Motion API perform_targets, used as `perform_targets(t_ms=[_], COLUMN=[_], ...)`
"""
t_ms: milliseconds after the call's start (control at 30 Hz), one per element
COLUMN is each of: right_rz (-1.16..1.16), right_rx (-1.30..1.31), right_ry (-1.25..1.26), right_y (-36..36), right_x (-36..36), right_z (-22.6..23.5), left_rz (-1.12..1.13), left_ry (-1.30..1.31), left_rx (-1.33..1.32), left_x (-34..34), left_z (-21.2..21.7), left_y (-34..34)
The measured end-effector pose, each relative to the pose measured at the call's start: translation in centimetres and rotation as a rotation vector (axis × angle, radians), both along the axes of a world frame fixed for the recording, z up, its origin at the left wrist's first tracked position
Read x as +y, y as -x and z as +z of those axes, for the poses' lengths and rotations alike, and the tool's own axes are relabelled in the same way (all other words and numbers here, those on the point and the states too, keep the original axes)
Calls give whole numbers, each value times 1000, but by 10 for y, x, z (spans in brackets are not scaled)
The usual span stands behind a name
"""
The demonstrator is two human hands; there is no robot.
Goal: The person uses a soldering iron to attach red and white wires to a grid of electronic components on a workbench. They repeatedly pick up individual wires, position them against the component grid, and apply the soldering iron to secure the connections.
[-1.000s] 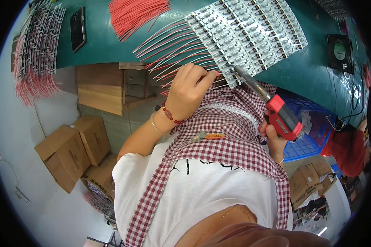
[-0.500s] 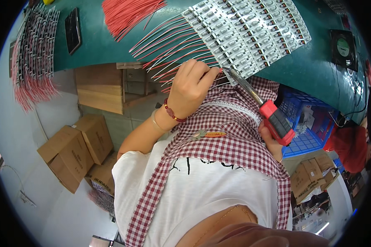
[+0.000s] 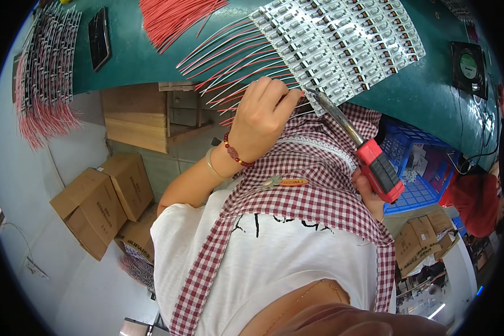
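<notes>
My left hand [image 3: 261, 115] is closed, its fingertips pinched on a thin red wire at the near left edge of a panel of small circuit boards [image 3: 341, 47]. Wrapped round a red and black soldering iron [image 3: 379, 171], my right hand [image 3: 368, 196] is partly hidden behind the handle. The iron slants up and left, its tip close to my left fingertips at the board edge. Whether the tip touches the wire is too small to tell. Red and white wires [image 3: 229, 56] stick out leftward in pairs from the panel's left edge.
Loose red wires [image 3: 176, 19] lie on the green table [image 3: 129, 61], near a black phone [image 3: 99, 39]. Wired board strips [image 3: 47, 67] hang over the table's left side. A dark square item [image 3: 468, 68] is at right, a blue crate [image 3: 411, 168] below. Cardboard boxes [image 3: 95, 207] stand lower left.
The panel and the soldering iron have shifted very slightly to the right in the picture. Both hands keep their grips, and the iron's tip stays by the board edge.
</notes>
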State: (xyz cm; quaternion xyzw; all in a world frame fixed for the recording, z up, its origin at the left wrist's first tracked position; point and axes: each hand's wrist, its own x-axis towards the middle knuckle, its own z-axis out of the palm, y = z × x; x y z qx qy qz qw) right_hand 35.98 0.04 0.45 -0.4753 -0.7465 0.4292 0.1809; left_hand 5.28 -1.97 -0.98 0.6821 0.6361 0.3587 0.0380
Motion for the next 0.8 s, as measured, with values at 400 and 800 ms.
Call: perform_targets(t_ms=[400,800], right_rz=[7,109], right_rx=[7,-30], right_ry=[-37,-330], right_y=[-3,23], right_x=[-2,11], right_z=[1,12], left_rz=[9,9], left_ry=[15,16], left_rx=[-17,-8], left_x=[-2,-1], left_z=[-2,1], left_y=[1,0])
